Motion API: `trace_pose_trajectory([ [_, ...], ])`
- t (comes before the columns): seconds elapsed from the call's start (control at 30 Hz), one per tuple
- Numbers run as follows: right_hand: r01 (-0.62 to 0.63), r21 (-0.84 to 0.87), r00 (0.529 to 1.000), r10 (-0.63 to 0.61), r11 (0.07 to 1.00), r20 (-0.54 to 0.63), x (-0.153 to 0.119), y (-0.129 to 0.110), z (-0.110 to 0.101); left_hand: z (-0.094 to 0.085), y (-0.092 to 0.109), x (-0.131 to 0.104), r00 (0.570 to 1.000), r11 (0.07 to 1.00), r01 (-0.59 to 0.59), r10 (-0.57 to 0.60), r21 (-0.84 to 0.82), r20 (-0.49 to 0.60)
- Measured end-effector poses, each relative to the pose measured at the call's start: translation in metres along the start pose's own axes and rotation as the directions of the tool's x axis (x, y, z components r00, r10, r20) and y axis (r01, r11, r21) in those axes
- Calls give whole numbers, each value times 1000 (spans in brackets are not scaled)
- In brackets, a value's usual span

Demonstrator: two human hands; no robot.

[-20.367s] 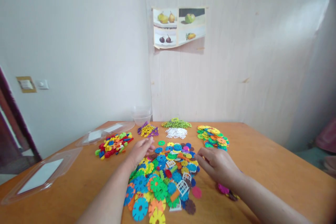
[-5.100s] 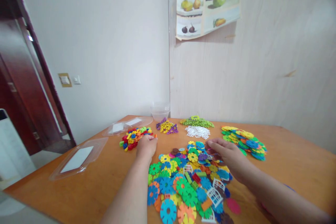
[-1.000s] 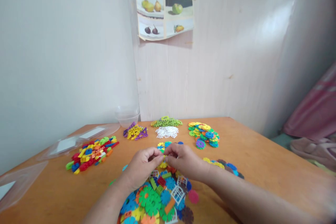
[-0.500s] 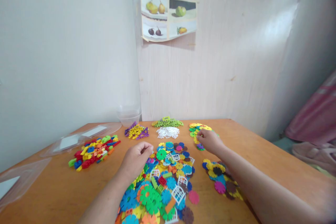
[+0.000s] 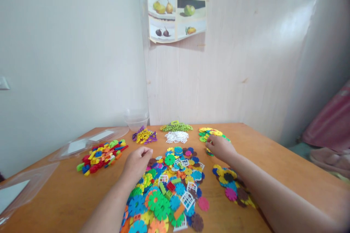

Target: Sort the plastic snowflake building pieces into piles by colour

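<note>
My left hand is over the left edge of a mixed pile of plastic pieces, its fingers pinched together. Anything between them is hidden. That pile has notched flower discs, white window frames and small bricks. My right hand is closed at the near side of a group of notched discs in yellow, green and blue at the back right. Its fingertips point down, and I cannot make out what they hold. Below my right forearm lies another disc pile, partly covered by the arm.
Sorted heaps stand around: coloured bricks, purple and yellow pieces, green pieces and white frames. Stacked clear bowls stand by the wall. Clear lids with white cards lie along the left.
My left hand has drawn a little left, away from the middle of the mixed pile. My right hand has come slightly lower by the back-right discs. The view has shifted slightly.
</note>
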State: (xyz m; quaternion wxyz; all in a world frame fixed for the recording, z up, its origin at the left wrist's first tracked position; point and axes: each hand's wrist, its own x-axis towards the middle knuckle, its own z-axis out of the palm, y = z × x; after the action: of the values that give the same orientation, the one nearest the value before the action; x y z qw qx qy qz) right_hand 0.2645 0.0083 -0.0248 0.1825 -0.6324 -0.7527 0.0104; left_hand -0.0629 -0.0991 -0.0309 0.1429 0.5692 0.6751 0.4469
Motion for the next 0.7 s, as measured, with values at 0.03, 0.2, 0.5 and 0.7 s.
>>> trace_pose_trajectory([
  [0.03,41,33,999,-41,999,-7,-2,-6,-1,-1,-2,1,1000,1000,11,-10,14,-18],
  [0.2,292,312,952,-308,904,2,-11,-44,-2,-4,-18,8,996,997,72,-73,-10,-55],
  [0.5,524,401,783,-610,751,120,-6,-89,35,-2,-25,14,984,909,180,-169,-376,61],
  [0.7,511,453,771,-623,730,135,-16,-107,41,2,-21,12,971,873,222,-155,-434,185],
])
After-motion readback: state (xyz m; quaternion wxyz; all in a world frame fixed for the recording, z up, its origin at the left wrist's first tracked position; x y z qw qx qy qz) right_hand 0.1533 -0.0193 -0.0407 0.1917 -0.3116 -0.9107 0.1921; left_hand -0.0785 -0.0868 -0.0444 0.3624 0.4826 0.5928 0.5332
